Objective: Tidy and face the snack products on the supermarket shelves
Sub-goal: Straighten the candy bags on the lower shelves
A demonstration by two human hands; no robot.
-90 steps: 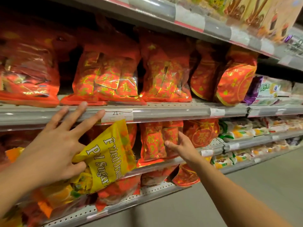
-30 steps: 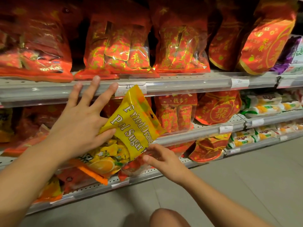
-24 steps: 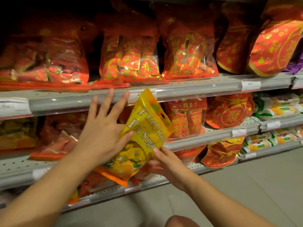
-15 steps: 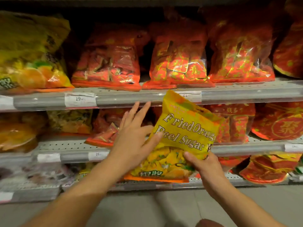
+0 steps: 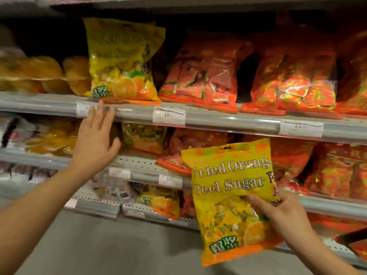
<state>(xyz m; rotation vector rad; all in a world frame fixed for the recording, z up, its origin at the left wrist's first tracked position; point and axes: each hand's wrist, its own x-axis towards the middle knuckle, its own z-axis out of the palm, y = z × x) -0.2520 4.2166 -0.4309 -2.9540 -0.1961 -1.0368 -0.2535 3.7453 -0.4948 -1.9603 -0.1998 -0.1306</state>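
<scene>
**A:** Head view. What is the status of the hands and the product?

**B:** The yellow bag (image 5: 232, 197), printed "Fried Orange Peel Sugar", is gripped at its lower right by the right hand (image 5: 278, 213), thumb on the front face. It is held upright, label outward, clear of the shelving and low on the right. The left hand (image 5: 95, 141) is extended with fingers straight and spread; nothing is held. Its fingertips lie at the rail of the upper shelf (image 5: 228, 120), though contact cannot be confirmed owing to blur.

**A:** How should the step in hand be carried out?

**B:** The bag appears to be misplaced stock. A matching bag (image 5: 123, 60) is stood upright on the upper shelf, far left of the red packs. It is judged that the held bag should be set beside or in front of that one, base flat, label forward, flush with the shelf edge. The free hand may be used to steady neighbouring stock.

**A:** Counts?

**B:** One bag is held. One matching bag is clearly seen upright above; at least two more similar yellow packs are seen lower down (image 5: 158, 203), but blur prevents confirmation. Two red packs (image 5: 200, 74) are fully shown on the upper shelf, with part of a third at the right edge.
</scene>
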